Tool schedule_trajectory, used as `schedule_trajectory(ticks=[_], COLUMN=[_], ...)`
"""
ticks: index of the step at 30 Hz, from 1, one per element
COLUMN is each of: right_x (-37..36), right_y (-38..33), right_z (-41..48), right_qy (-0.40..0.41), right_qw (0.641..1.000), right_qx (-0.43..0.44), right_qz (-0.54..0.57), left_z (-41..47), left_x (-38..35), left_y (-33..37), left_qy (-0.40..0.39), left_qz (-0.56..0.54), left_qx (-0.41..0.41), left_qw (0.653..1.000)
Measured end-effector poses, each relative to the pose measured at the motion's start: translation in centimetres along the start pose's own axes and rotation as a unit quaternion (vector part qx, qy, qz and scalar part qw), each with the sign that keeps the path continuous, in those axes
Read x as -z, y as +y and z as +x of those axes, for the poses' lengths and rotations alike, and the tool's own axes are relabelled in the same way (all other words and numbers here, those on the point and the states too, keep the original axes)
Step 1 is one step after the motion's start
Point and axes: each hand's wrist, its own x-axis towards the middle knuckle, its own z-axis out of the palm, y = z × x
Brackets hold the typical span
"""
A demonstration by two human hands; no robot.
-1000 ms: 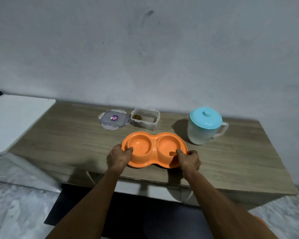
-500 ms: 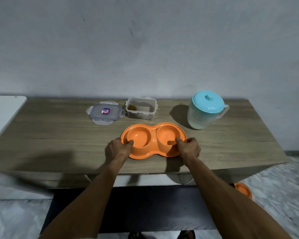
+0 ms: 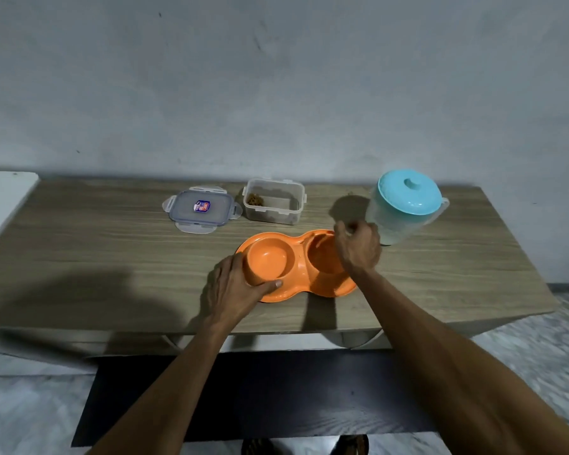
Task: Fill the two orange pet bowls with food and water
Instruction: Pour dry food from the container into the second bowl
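An orange double pet bowl (image 3: 298,274) lies on the wooden table, both wells empty. My left hand (image 3: 235,287) grips its left rim, thumb along the front edge. My right hand (image 3: 358,247) hovers above the right well, off the bowl, fingers loosely curled and holding nothing, close to the jug. A clear jug with a light blue lid (image 3: 404,208) stands just behind and right of the bowl. Behind the bowl sits an open clear food container (image 3: 273,205) with a little brown kibble in its left corner.
The container's lid (image 3: 202,210) lies flat to the left of the container. A white surface (image 3: 4,198) adjoins the wooden table (image 3: 96,251) at the far left. A grey wall rises directly behind. A dark mat lies on the floor under the front edge.
My right hand has let go of the bowl's right rim and risen toward the jug. My left hand stays on the left rim. The bowl has turned slightly.
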Motion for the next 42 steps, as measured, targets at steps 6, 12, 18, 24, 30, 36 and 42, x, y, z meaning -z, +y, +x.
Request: schedule_trajectory(ticks=[6, 12, 18, 24, 30, 36, 42], right_x=[-5.5, -8.4, -6.9, -2.6, 1.9, 3.8, 4.0], right_y=[-5.1, -5.7, -6.3, -6.0, -5.4, -4.6, -3.4], right_z=[5.2, 7.2, 6.3, 4.2, 1.7, -0.7, -2.5], right_qy=[-0.132, -0.168, -0.201, -0.199, -0.193, -0.165, -0.158], right_qw=[0.991, 0.982, 0.96, 0.955, 0.959, 0.954, 0.937], right_qx=[0.035, -0.064, -0.08, -0.007, 0.12, 0.236, 0.309], right_qz=[0.003, 0.065, 0.175, 0.22, 0.171, 0.085, 0.019], left_z=[0.1, 0.1, -0.1, -0.3, -0.4, -0.2, -0.3], left_x=[-0.6, -0.7, -0.2, 0.5, 0.9, 0.9, 0.8], left_y=[-0.7, -0.6, 0.1, 0.8, 1.1, 0.9, 0.7], left_qy=[-0.032, -0.032, -0.048, -0.064, -0.062, -0.063, -0.058], left_qz=[0.088, 0.111, 0.116, 0.108, 0.093, 0.087, 0.078], left_qx=[-0.019, -0.024, -0.023, -0.014, -0.016, -0.017, -0.018], left_qw=[0.995, 0.993, 0.992, 0.992, 0.994, 0.994, 0.995])
